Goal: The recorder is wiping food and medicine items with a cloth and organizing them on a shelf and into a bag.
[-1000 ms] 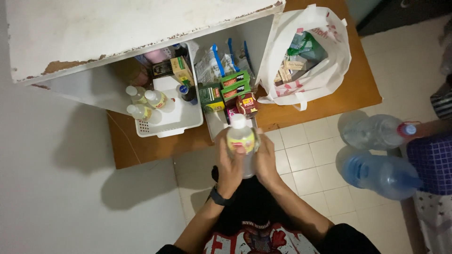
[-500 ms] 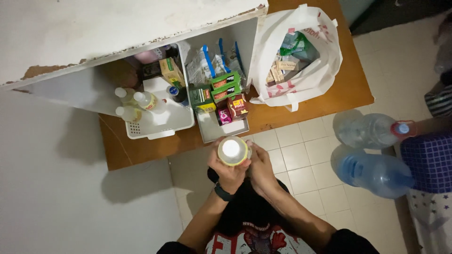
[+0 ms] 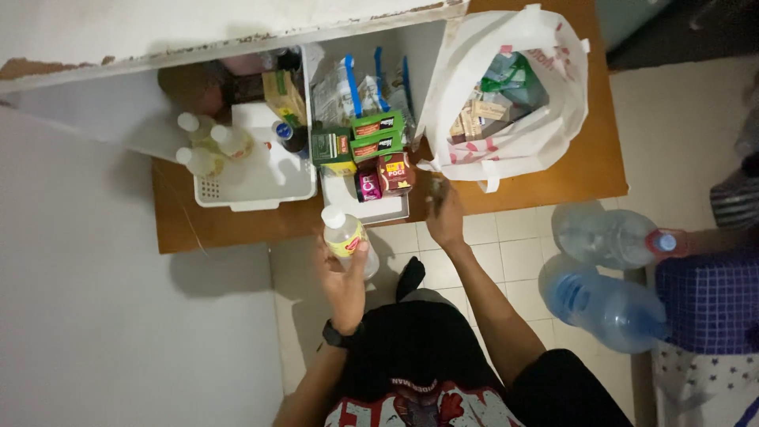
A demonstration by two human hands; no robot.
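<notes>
My left hand (image 3: 345, 273) grips a small clear bottle (image 3: 344, 235) with a white cap and a yellow label, held just in front of the wooden shelf (image 3: 237, 225). My right hand (image 3: 445, 217) has left the bottle and reaches forward with fingers apart, near the front edge of the shelf below a white plastic bag (image 3: 514, 119). It holds nothing. A white basket (image 3: 261, 178) on the shelf holds three similar bottles (image 3: 207, 144). Beside it a white tray (image 3: 371, 207) carries several small boxes.
The white bag holds packets and boxes. Two large clear water jugs (image 3: 609, 269) lie on the tiled floor at right, next to a checked blue cloth (image 3: 711, 304). A white wall panel (image 3: 158, 32) overhangs the shelf's back.
Both hands held the bottle together before. Now my right hand has let go and moved forward toward the shelf and bag, while my left keeps the bottle, shifted slightly left.
</notes>
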